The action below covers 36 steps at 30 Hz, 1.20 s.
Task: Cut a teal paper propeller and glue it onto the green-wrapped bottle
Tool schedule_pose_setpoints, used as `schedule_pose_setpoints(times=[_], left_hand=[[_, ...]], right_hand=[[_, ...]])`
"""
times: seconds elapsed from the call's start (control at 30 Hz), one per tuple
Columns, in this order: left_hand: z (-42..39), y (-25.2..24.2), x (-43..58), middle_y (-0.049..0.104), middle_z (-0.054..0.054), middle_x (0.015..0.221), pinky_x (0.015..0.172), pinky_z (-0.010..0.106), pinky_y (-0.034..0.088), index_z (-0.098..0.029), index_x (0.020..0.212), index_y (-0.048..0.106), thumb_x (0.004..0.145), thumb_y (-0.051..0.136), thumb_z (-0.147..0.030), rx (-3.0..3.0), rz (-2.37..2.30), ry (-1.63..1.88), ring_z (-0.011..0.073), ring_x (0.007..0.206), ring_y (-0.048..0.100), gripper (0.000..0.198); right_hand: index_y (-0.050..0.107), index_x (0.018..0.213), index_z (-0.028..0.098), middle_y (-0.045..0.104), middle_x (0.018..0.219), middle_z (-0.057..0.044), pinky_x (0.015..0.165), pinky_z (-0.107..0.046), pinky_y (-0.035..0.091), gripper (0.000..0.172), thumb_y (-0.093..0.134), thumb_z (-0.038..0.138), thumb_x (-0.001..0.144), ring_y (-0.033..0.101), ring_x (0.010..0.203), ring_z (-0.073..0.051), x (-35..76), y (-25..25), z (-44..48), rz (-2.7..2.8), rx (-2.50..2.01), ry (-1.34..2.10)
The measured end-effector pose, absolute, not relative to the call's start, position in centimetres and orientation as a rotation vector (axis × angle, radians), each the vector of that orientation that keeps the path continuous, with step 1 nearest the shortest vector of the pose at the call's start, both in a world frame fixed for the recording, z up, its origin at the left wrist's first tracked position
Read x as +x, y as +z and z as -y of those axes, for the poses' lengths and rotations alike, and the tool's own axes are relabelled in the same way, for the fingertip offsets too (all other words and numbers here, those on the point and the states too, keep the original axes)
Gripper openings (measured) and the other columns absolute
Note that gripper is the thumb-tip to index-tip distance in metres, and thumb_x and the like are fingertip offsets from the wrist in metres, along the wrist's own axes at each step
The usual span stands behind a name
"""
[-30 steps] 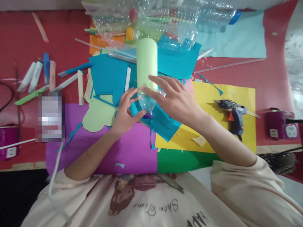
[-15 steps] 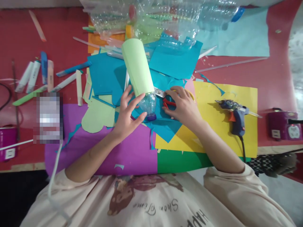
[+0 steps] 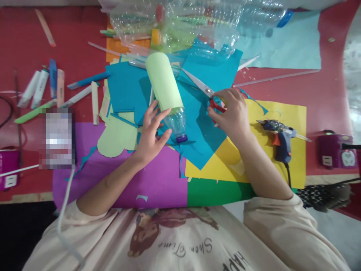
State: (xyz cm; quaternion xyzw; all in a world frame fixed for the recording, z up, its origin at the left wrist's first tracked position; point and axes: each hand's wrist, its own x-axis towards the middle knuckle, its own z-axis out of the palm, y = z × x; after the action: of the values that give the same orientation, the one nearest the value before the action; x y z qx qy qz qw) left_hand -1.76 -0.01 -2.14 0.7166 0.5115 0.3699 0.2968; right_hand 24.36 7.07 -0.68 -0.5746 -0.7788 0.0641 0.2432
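My right hand (image 3: 232, 113) grips a pair of scissors (image 3: 207, 90) by the red handles, with the blades pointing up and left over blue paper (image 3: 211, 71). Beside my left hand (image 3: 153, 130) lies a clear plastic bottle (image 3: 176, 122) with a purple cap (image 3: 181, 138), its body wrapped in pale green paper (image 3: 164, 82). The fingers of that hand are spread at the bottle's lower left side; whether they touch it I cannot tell. A pale green cut paper shape (image 3: 115, 137) is left of this hand.
A glue gun (image 3: 279, 137) lies on yellow paper (image 3: 297, 150) at the right. Several clear bottles (image 3: 180, 22) fill the back. Markers (image 3: 53, 79) and a phone (image 3: 59, 139) are at left. Purple paper (image 3: 158, 184) covers the front, and a purple power socket (image 3: 335, 150) stands far right.
My right hand has lifted the scissors and drawn them up and right, away from the bottle, uncovering blue paper. My left hand has barely moved beside the bottle.
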Motion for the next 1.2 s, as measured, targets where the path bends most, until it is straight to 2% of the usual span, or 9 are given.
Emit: schedule_pose_setpoints(times=[0.17,0.3,0.37,0.53,0.67,0.83,0.97,1.07,1.2], left_hand=[[-0.1,-1.8,-1.8,0.033,0.01,0.153,0.092,0.035,0.054,-0.032,0.137,0.048,0.094,0.048,-0.053,1.914,-1.411,0.988,0.0287,0.131,0.048,0.048],[-0.1,-1.3,-1.7,0.046,0.012,0.138,0.086,0.032,0.054,-0.028,0.135,0.051,0.095,0.048,-0.052,1.876,-1.426,1.003,0.0249,0.119,0.056,0.047],[0.0,-1.4,-1.6,0.048,0.012,0.137,0.09,0.033,0.054,-0.028,0.135,0.049,0.094,0.049,-0.052,1.801,-1.373,1.048,0.0232,0.116,0.058,0.048],[-0.3,-2.7,-1.4,0.052,0.006,0.144,0.103,0.041,0.05,-0.034,0.138,0.045,0.093,0.047,-0.057,1.443,-1.081,1.194,0.0236,0.122,0.059,0.051],[-0.8,-3.0,-1.4,0.063,0.006,0.132,0.104,0.046,0.051,-0.029,0.132,0.055,0.09,0.042,-0.066,1.156,-1.029,1.067,0.0259,0.122,0.061,0.057],[-0.6,-2.0,-1.0,0.061,0.006,0.136,0.103,0.041,0.052,-0.025,0.121,0.064,0.087,0.058,-0.057,1.225,-1.121,0.978,0.026,0.127,0.057,0.048],[-0.5,-1.9,-1.0,0.068,0.001,0.124,0.093,0.034,0.058,-0.028,0.138,0.049,0.089,0.054,-0.06,1.205,-1.079,1.016,0.0218,0.115,0.065,0.058],[-0.7,-1.8,-1.1,0.07,-0.001,0.118,0.09,0.031,0.058,-0.027,0.141,0.045,0.09,0.05,-0.061,1.217,-1.092,0.978,0.0212,0.112,0.067,0.061],[-0.9,-1.4,-1.5,0.065,0.005,0.13,0.095,0.033,0.057,-0.023,0.134,0.053,0.085,0.062,-0.056,1.308,-1.119,0.908,0.0239,0.116,0.065,0.061]], right_hand=[[0.062,0.115,0.021,0.067,0.123,-0.013,0.103,-0.055,0.047,0.027,0.046,0.03,0.095,0.058,0.121,-0.031,21.7,-0.1,-7.0,2.199,-1.416,0.335],[0.051,0.131,0.017,0.069,0.12,-0.012,0.086,-0.037,0.059,0.041,0.034,0.037,0.1,0.068,0.108,-0.021,19.3,-0.1,-5.7,2.04,-1.142,0.949],[0.052,0.13,0.017,0.068,0.125,-0.012,0.086,-0.035,0.06,0.04,0.035,0.038,0.1,0.068,0.109,-0.021,19.1,-0.3,-5.2,1.943,-1.092,1.049],[0.054,0.13,0.022,0.061,0.132,-0.012,0.089,-0.04,0.058,0.039,0.032,0.028,0.098,0.064,0.115,-0.022,19.6,-0.3,-3.9,1.913,-1.096,0.845],[0.058,0.129,0.024,0.058,0.137,-0.011,0.103,-0.051,0.048,0.039,0.039,0.031,0.096,0.052,0.131,-0.027,19.6,0.3,-3.1,2.045,-1.104,0.707],[0.056,0.133,0.023,0.056,0.142,-0.01,0.11,-0.053,0.042,0.043,0.034,0.031,0.097,0.047,0.137,-0.025,19.6,1.0,-3.2,2.186,-1.023,0.591],[0.059,0.129,0.025,0.058,0.142,-0.007,0.113,-0.054,0.039,0.042,0.034,0.032,0.097,0.045,0.138,-0.025,19.5,1.1,-2.9,2.317,-0.976,0.501],[0.059,0.13,0.023,0.056,0.143,-0.009,0.109,-0.052,0.043,0.041,0.038,0.033,0.096,0.044,0.138,-0.025,19.2,0.9,-2.2,2.367,-0.932,0.49],[0.057,0.132,0.022,0.05,0.147,-0.013,0.104,-0.049,0.05,0.04,0.041,0.032,0.097,0.045,0.138,-0.026,19.1,0.6,-1.9,2.269,-1.03,0.533]])
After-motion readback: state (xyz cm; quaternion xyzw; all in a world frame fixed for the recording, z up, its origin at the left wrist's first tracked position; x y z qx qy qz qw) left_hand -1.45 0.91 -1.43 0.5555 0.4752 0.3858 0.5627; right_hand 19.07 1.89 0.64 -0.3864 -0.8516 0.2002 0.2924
